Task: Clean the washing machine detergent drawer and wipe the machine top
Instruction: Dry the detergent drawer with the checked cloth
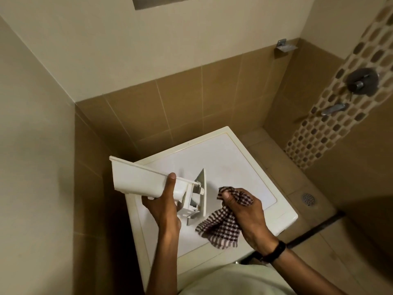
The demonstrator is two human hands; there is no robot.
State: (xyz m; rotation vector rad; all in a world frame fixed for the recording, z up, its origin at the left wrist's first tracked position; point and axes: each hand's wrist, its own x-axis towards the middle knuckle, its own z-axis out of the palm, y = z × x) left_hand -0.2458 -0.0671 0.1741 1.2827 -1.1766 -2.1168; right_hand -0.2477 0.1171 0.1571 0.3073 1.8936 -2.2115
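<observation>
The left hand (164,201) is closed around the white detergent drawer (146,183), thumb laid over its upper edge and fingers wrapped beneath. The drawer is lifted clear of the machine, tilted, its long body running off toward 10 o'clock and its front panel end (198,196) pointing toward 3 o'clock.

Just at 3 o'clock of that panel, apart from it, the right hand (242,206) is curled tight on a brown-and-white checked cloth (221,227). One bunch of the cloth pokes up above the fingers; the rest hangs down toward 7 o'clock of the hand, its lower edge over the machine. A dark band (274,251) circles the right wrist.

Beneath both hands lies the white top of the washing machine (238,165), the surface, set cornerwise against brown tiled walls (185,103). At 3 o'clock the tiled floor (282,167) carries a round metal drain (309,199). On the right wall, at 2 o'clock, a mosaic strip (327,128) bears a shower mixer (361,81) with a spout (333,109) below it. A small metal holder (284,47) sits on the back wall at 1 o'clock.
</observation>
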